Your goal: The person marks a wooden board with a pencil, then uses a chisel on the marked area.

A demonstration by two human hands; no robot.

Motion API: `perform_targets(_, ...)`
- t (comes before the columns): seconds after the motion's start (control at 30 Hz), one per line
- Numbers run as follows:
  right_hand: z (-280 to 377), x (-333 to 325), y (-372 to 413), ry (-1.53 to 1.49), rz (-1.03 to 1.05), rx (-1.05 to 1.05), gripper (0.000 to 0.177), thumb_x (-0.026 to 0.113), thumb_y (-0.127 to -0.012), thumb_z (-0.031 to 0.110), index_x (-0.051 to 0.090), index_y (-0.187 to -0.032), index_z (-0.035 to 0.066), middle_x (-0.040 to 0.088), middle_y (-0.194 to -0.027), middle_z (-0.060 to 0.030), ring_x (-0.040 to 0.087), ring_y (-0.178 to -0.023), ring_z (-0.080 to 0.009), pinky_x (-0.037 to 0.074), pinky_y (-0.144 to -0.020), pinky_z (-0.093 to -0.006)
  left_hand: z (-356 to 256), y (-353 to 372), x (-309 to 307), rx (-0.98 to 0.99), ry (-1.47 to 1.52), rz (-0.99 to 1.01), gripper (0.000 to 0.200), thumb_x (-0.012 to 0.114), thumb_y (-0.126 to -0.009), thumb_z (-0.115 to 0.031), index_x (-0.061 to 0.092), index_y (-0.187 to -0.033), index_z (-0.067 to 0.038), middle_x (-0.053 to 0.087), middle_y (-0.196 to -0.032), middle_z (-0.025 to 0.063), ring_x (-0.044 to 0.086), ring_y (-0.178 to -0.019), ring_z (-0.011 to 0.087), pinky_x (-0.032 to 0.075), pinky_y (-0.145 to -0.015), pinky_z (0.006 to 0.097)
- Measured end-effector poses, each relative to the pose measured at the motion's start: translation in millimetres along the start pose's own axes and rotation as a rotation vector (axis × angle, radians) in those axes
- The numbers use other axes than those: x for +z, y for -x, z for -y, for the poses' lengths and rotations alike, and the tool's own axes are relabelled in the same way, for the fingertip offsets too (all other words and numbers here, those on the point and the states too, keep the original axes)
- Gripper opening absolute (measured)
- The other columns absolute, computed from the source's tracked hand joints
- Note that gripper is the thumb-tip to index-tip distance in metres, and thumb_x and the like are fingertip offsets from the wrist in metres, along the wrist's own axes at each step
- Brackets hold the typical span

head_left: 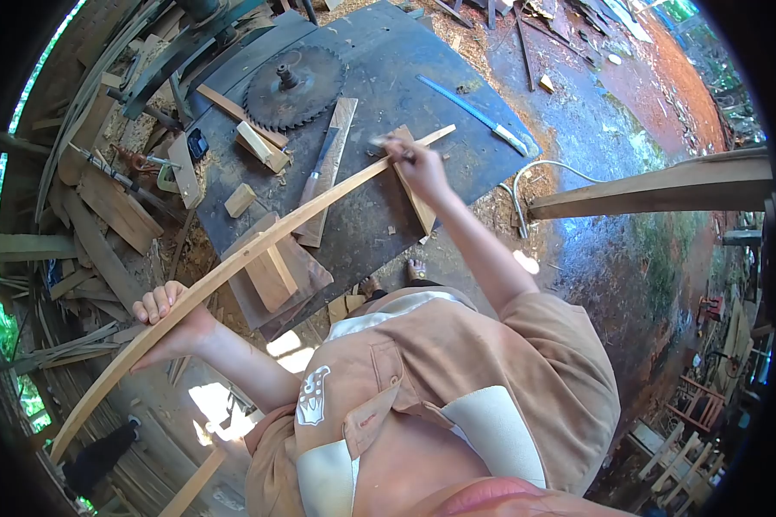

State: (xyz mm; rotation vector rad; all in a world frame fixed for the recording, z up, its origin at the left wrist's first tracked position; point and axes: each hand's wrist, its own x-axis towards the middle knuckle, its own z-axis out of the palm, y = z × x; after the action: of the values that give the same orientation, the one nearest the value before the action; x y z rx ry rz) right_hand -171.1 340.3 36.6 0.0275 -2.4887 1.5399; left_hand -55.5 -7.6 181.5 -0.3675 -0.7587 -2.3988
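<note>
A person's left hand (pixel 190 333) curled its fingers around a long, pale, slightly curved wooden strip (pixel 336 195), apparently to steady its near stretch, which ran out well beyond a dark, flat worktable (pixel 388 79). The right hand (pixel 424 174) bent close over the strip near its far end; its fingers seemed pinched on something small, too blurred to name, and whether they also gripped the wood could not be told. The strip slanted across the table above a pale wooden block (pixel 272 280) and a tan wooden board (pixel 416 202), both perhaps serving as props. Beyond it lay a toothed, round metal saw blade (pixel 317 84) and a long blue blade with a pale handle (pixel 461 103), likely set aside to leave both hands room.
</note>
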Motion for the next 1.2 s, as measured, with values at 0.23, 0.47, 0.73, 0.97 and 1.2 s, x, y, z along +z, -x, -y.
perform_targets(0.23,-10,0,8,-0.187,-0.048,-0.066,0.016,0.059,-0.082,0.014,0.063,-0.095,0.006,0.063,-0.093,-0.0122,0.061,-0.083,-0.0187,0.048,-0.069,-0.0280,-1,-1,1,-0.020,-0.021,0.012,0.080,0.043,-0.050,-0.086,0.047,-0.068,-0.008,0.046,-0.057,-0.0007,0.046,-0.055,0.0106,0.032,-0.055,0.0235)
perform_targets(0.47,-5,-8,-4,0.129,-0.013,-0.036,0.015,0.059,-0.082,0.016,0.064,-0.093,0.009,0.064,-0.093,-0.0100,0.063,-0.074,-0.0200,0.049,-0.063,-0.0301,3,1,9,0.038,-0.109,-0.060,0.076,0.041,-0.057,-0.084,0.047,-0.068,-0.008,0.047,-0.057,-0.0009,0.051,-0.055,0.0103,0.035,-0.052,0.0213)
perform_targets(0.73,-23,-5,0,-0.049,-0.042,-0.152,0.015,0.059,-0.080,0.012,0.064,-0.094,0.009,0.062,-0.101,-0.0078,0.056,-0.098,-0.0224,0.049,-0.074,-0.0326,4,0,13,0.029,-0.094,-0.018,0.077,0.040,-0.057,-0.084,0.048,-0.067,-0.008,0.049,-0.057,-0.0008,0.052,-0.055,0.0114,0.035,-0.051,0.0219)
perform_targets(0.97,18,4,6,0.016,-0.090,-0.298,0.010,0.063,-0.077,0.013,0.062,-0.084,0.005,0.063,-0.098,-0.0100,0.058,-0.098,-0.0220,0.043,-0.086,-0.0356,4,-1,7,0.052,-0.079,-0.035,0.079,0.036,-0.059,-0.084,0.051,-0.068,-0.007,0.052,-0.058,-0.0001,0.051,-0.054,0.0119,0.035,-0.051,0.0226)
perform_targets(1.2,-18,-1,4,-0.109,-0.078,-0.063,0.017,0.061,-0.080,0.018,0.064,-0.094,0.007,0.062,-0.103,-0.0083,0.060,-0.090,-0.0180,0.045,-0.081,-0.0320,3,0,8,0.062,-0.100,-0.034,0.079,0.037,-0.058,-0.084,0.051,-0.068,-0.007,0.053,-0.059,-0.0003,0.052,-0.054,0.0120,0.035,-0.050,0.0228)
